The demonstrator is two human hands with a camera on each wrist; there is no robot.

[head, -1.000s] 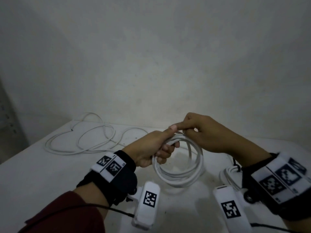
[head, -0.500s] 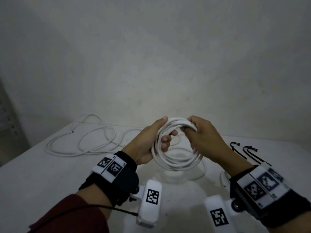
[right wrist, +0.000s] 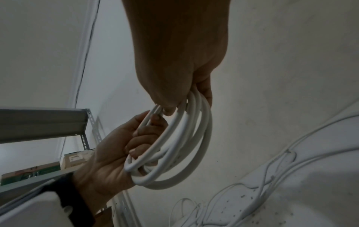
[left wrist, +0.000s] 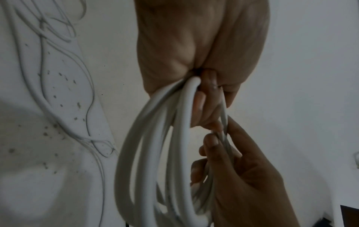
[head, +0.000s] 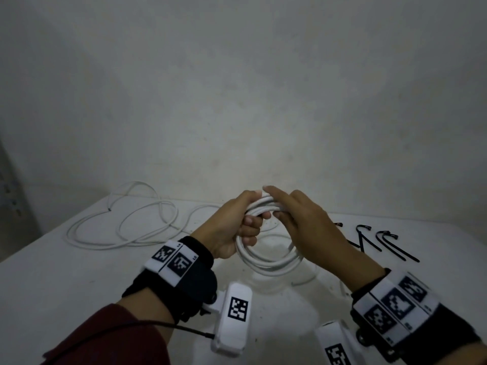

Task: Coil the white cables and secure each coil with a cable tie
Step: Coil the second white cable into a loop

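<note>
A coil of white cable [head: 266,262] [left wrist: 153,153] [right wrist: 186,138] hangs upright above the white table [head: 52,280], held between both hands. My left hand [head: 237,227] grips its upper left part with curled fingers. At the top right, my right hand [head: 297,219] wraps fingers round the strands while its forefinger points along the top. A second white cable [head: 126,227] lies loose on the table at the far left. Several black cable ties [head: 387,243] lie on the table to the right.
A pale wall [head: 237,101] rises just behind the table. In the right wrist view a metal shelf [right wrist: 44,122] with boxes stands to the left. White camera units [head: 234,322] hang under both wrists near the table's front.
Both hands have lifted and turned the coil, bringing it more upright and slightly farther from me. The right forefinger now lies along the coil's top. The cable ties have come into view.
</note>
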